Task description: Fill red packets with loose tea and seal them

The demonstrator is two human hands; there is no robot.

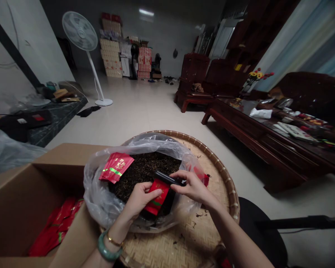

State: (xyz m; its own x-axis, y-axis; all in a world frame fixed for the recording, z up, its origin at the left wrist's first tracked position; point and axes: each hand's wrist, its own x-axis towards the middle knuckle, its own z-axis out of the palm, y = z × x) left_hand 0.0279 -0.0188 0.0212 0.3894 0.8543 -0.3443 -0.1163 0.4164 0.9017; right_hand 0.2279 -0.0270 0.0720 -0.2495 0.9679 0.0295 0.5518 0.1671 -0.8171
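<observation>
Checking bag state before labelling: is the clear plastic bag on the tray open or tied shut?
Open. The clear plastic bag's mouth is spread wide, exposing dark loose tea; both hands work inside it with a red packet.

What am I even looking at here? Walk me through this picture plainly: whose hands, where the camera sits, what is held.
The camera sits on a person's head, looking forward and down at their own bare hands. The left hand holds a small red packet. The right hand grips a dark scoop at the packet's mouth. Below them a clear plastic bag of dark loose tea rests on a round woven tray. More red packets lie on the tea, and a cardboard box stands to the left.
</observation>
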